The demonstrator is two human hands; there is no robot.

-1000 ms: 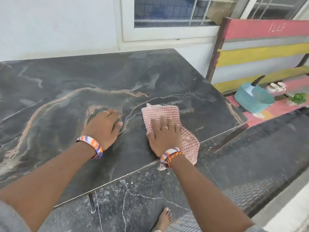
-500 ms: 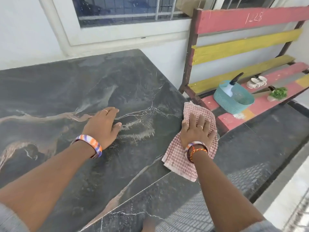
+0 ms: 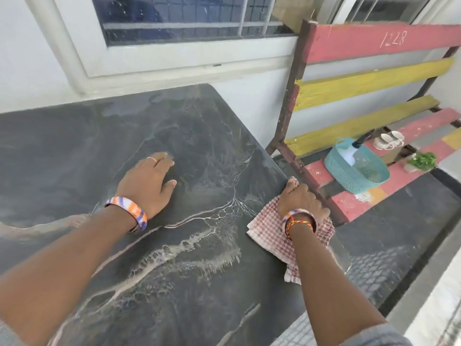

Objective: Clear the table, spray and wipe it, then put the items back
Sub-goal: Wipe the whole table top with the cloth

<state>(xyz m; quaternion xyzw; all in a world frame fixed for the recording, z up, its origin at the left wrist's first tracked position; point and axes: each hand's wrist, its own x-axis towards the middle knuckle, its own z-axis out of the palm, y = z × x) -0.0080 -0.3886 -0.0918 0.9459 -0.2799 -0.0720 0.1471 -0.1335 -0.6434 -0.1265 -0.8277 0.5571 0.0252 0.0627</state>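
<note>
Wiping is underway: the right hand [image 3: 300, 199] curls its fingers over the cloth [image 3: 270, 232] at the bench [image 3: 74, 146] edge, four o'clock; left hand [image 3: 147, 182] flat, fingers together. The basket [image 3: 349, 173] is not yet returned.

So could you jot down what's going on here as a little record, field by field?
Surface: dark marbled table, wet streaks on it
Left hand: flat on the tabletop, holding nothing
Right hand: pressing a checked cloth at the table's right edge
Set aside: teal basket with a spray bottle inside, on the painted bench
Stage: wiping
</note>
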